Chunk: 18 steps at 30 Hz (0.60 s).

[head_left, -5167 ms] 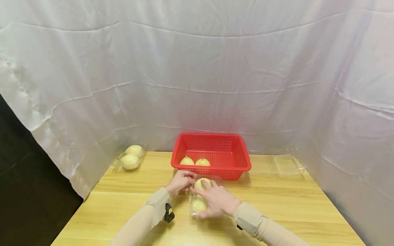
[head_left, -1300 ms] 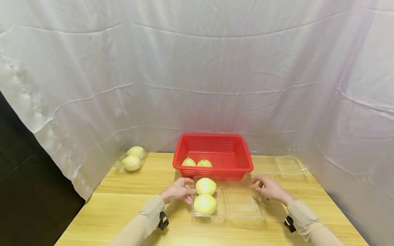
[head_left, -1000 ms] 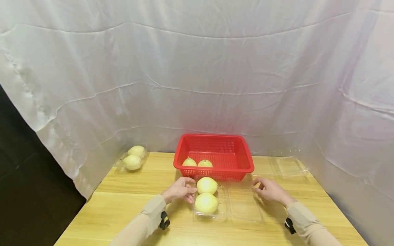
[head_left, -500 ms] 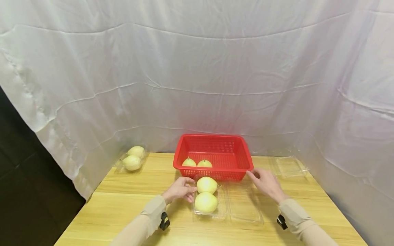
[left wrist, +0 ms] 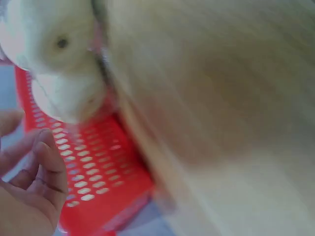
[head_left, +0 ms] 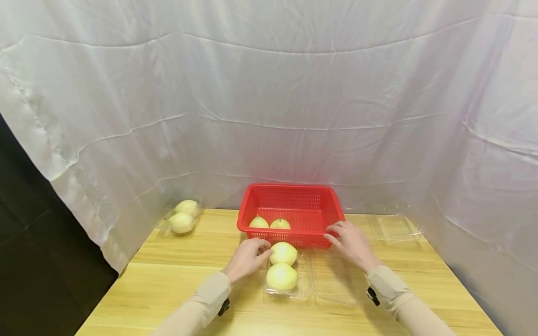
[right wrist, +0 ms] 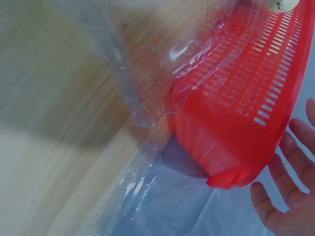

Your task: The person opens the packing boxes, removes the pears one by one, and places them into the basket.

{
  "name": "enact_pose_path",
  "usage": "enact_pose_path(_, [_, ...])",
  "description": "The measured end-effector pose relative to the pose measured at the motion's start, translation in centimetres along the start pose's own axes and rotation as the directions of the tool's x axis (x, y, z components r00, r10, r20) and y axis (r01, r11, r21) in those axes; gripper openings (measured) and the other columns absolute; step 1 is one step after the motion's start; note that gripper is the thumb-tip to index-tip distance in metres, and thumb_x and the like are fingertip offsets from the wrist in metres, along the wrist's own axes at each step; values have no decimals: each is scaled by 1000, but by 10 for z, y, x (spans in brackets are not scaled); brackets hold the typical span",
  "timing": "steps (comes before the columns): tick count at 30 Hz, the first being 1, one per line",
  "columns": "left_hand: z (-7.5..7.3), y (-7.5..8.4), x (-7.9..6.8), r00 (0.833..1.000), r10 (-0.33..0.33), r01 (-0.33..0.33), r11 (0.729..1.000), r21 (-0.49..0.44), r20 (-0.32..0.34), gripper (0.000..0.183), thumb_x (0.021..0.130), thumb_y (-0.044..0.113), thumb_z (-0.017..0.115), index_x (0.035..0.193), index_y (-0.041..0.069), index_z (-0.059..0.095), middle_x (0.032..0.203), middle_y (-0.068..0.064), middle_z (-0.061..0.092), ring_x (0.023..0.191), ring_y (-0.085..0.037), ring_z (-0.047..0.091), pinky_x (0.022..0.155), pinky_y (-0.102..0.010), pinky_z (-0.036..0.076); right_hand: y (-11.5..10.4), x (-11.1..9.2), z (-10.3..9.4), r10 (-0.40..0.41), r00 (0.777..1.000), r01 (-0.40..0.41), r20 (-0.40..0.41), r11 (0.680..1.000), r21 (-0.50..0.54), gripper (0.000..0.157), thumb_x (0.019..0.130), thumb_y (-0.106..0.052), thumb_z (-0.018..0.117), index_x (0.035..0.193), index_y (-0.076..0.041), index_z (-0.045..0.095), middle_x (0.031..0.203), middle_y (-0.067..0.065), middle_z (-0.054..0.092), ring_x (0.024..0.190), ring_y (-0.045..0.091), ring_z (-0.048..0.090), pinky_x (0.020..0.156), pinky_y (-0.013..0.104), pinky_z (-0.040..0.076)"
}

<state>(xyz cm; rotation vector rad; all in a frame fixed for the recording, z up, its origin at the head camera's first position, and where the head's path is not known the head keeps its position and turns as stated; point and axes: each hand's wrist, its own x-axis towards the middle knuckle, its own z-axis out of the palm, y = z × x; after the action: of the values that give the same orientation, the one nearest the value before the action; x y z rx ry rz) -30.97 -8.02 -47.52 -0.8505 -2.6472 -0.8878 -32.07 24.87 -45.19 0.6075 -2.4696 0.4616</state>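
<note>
Two pale yellow pears, a far one (head_left: 283,254) and a near one (head_left: 282,277), lie in one half of a clear plastic clamshell box (head_left: 300,291); its lid (head_left: 336,296) lies folded out flat to the right. My left hand (head_left: 248,257) is beside the far pear at the box's left edge, fingers loosely bent, nothing held. My right hand (head_left: 352,243) is at the front right corner of the red plastic basket (head_left: 293,185), over the lid's far end. In the right wrist view its fingers (right wrist: 288,169) are spread beside the basket rim.
Two more pears (head_left: 280,224) sit in the front left of the basket. At the back left, a clear box with two pears (head_left: 181,223) stands on the wooden table (head_left: 168,280). Another clear box (head_left: 395,227) lies open at the back right. A pale curtain (head_left: 269,93) hangs behind.
The clear lid has been folded out to the right since the earliest frame. My right hand has moved from the lid's right side leftward to the basket. My left hand has shifted slightly away from me.
</note>
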Motion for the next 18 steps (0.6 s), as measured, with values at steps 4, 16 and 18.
enact_pose_path(4, [-5, 15, -1, 989, 104, -112, 990, 81, 105, 31, 93, 38, 64, 109, 13, 72, 94, 1, 67, 84, -9, 61, 75, -23, 51, -2, 3, 2, -31, 999, 32, 18, 998, -46, 16, 86, -20, 75, 98, -10, 75, 94, 3, 70, 87, 24, 64, 73, 44, 52])
enact_pose_path(16, [3, 43, -6, 949, 142, -238, 908, 343, 283, 54, 88, 61, 60, 118, 17, 70, 99, 1, 65, 85, -9, 57, 77, -29, 49, -17, 19, -5, 101, 969, -70, 227, 988, -139, 9, 88, -16, 71, 94, -11, 75, 82, 1, 68, 77, 21, 64, 67, 44, 53])
enact_pose_path(18, [6, 46, -7, 949, 132, -239, 893, 382, 285, 55, 87, 63, 60, 117, 18, 70, 97, 0, 66, 85, -10, 57, 76, -29, 49, -18, 20, -6, 111, 965, -79, 238, 987, -142, 6, 88, -16, 71, 91, -12, 75, 81, 0, 68, 77, 20, 64, 66, 44, 53])
